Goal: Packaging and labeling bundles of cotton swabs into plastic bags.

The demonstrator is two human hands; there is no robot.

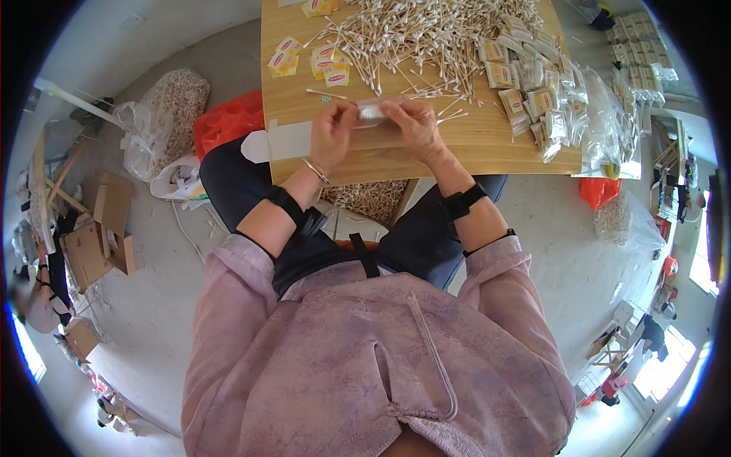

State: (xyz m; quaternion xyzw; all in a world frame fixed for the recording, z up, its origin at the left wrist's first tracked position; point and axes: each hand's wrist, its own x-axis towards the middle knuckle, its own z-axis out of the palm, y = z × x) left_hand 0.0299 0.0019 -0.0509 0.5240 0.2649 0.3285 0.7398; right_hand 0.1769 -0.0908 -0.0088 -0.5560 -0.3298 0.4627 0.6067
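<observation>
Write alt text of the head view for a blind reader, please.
A person's left hand and right hand hold shiny clear plastic over a wooden table. Beyond lies a heap of cotton swabs, with filled packets to the right.

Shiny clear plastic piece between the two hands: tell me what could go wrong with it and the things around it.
The shiny clear plastic piece looks thin, so it might crease or tear between the left hand and right hand. Strays from the heap of cotton swabs lie near the right hand and could get knocked about. Some filled packets lie near the wooden table's edge and might slip off.
</observation>
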